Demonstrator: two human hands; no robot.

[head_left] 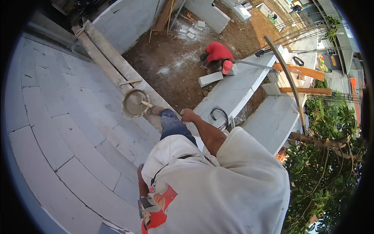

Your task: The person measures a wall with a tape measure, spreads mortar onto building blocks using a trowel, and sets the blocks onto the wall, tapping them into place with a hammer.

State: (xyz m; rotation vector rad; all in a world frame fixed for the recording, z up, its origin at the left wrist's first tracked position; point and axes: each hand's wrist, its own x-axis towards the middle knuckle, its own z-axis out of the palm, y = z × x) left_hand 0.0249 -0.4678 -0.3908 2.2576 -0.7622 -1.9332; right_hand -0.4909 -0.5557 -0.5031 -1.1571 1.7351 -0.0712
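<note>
My right hand [188,116] hangs beside my leg with its fingers curled; whatever is in them, if anything, is hidden. My left hand [141,171] shows only in part at the left of my shirt, close to the white block wall [82,136], and its fingers are hidden. Ahead of my foot, a round bucket [125,107] of grey wet mortar [134,102] sits by the wooden planks [150,91]. A tool with a pale handle [147,104] sticks out over its rim. Another pale tool handle [130,81] lies on the plank beyond.
Below, a person in a red shirt [218,52] bends over a white block [210,79] on the dirt ground. A dark cable loop [219,116] rests on a white wall top [233,91]. A curved bar [290,80] and leafy branches [325,175] stand at right.
</note>
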